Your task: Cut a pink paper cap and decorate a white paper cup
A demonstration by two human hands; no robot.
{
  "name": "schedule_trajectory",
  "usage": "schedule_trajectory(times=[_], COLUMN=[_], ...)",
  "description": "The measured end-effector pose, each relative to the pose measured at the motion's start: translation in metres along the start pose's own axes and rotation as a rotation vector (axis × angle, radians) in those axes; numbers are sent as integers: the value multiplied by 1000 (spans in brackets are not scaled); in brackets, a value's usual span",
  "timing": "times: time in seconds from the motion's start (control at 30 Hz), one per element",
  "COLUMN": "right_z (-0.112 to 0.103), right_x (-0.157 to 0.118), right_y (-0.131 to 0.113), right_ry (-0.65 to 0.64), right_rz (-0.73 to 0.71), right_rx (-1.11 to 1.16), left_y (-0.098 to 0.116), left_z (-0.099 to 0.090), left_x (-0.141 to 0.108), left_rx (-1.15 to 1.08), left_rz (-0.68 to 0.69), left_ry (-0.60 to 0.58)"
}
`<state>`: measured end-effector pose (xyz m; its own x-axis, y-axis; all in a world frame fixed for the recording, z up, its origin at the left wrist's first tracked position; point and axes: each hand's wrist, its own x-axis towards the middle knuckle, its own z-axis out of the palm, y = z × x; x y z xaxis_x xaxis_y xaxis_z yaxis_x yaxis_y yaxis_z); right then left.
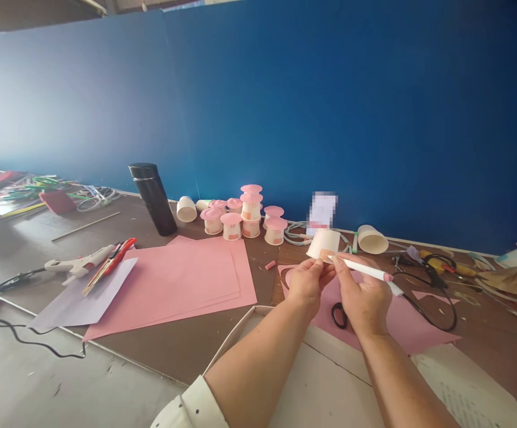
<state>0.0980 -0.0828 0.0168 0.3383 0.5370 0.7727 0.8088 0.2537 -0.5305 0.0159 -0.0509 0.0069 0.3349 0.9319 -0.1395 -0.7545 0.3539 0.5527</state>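
Note:
An upside-down white paper cup (322,242), with a small orange-brown patch near its rim, is held up over the table. My left hand (308,285) has its fingers closed on the lower edge of the cup. In my right hand (365,297) is a white marker (365,269) with a pink end; its tip points at the patch. Below the hands lie pink paper (412,324) and the black handle of scissors (339,315). A pink marker cap (270,265) rests on the table to the left.
Pink-topped cups (231,226), some stacked, stand by the blue wall beside a black bottle (153,199). Large pink sheets (187,273) lie left of centre, near a glue gun (80,263) and a red cutter (110,264). Cables and another cup (372,239) are at the right.

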Motion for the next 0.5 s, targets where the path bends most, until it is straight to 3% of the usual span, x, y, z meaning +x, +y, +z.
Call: schedule_trajectory(times=[0.5], right_z=[1], right_x=[-1], right_y=[0], right_ry=[-31], right_rz=[-17], right_rx=[0], left_y=[-7], left_z=[-5], left_x=[6], left_rx=[102], left_rz=[60], left_ry=[-24])
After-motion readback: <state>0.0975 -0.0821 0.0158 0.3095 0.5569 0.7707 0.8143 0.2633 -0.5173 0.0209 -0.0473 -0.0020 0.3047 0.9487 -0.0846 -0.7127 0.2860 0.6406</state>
